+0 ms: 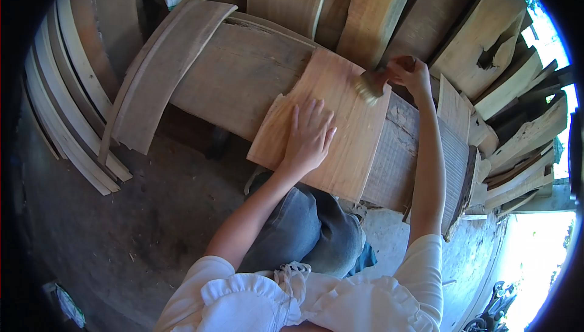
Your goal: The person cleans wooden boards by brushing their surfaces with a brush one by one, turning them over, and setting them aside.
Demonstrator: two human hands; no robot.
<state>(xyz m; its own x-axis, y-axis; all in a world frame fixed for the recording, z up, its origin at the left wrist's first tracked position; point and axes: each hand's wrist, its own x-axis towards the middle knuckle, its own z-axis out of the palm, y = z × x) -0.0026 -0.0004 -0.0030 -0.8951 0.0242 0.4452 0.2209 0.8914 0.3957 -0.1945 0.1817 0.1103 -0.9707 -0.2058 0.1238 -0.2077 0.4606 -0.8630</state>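
Head view: my left hand point(311, 134) lies flat, fingers spread, on pale reddish-brown, ragged-edged wooden board point(351, 146). My right hand point(412, 75) grips brown-handled brush point(368, 90) with cream bristles over board's far right corner; cannot tell whether bristles touch. Board lies across grey-brown weathered wooden bench point(234, 79).

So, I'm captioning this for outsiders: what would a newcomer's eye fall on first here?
Probably the light-brown wooden board at the centre, with the left hand spread flat on it. Next, the pale-bristled brush in the right hand, by the board's far right corner; whether it touches the wood is hard to tell. Behind, tall planks stand in a row, one at upper right with a dark, ragged hole.
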